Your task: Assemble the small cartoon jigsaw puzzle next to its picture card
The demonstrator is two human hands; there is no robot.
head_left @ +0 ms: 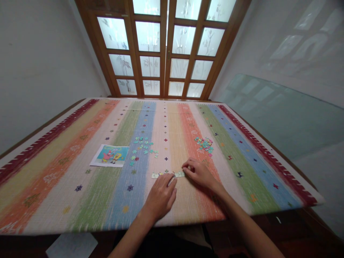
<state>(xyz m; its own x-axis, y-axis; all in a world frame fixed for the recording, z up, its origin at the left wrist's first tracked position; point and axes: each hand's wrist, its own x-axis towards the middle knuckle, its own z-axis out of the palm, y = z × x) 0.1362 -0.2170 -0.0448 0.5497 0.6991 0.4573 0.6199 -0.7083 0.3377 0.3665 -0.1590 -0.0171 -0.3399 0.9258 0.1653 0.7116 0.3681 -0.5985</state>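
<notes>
A short row of joined puzzle pieces (157, 175) lies on the striped mat (80, 186) near the front edge. My left hand (161, 197) rests flat beside it, fingers stretched onto the row's middle. My right hand (197, 172) is curled at the row's right end, its fingertips pinching a piece there. A spread of loose teal pieces (142, 147) lies further back on the blue stripe, and a denser pile of pieces (204, 144) sits on the orange stripe beyond my right hand. A cartoon reference picture (110, 155) lies to the left.
The mat covers a wooden table. A glass sheet (282, 114) leans against the right wall. Wooden doors with frosted panes (163, 50) stand behind the table. A sheet of paper (72, 245) lies below the table's front edge.
</notes>
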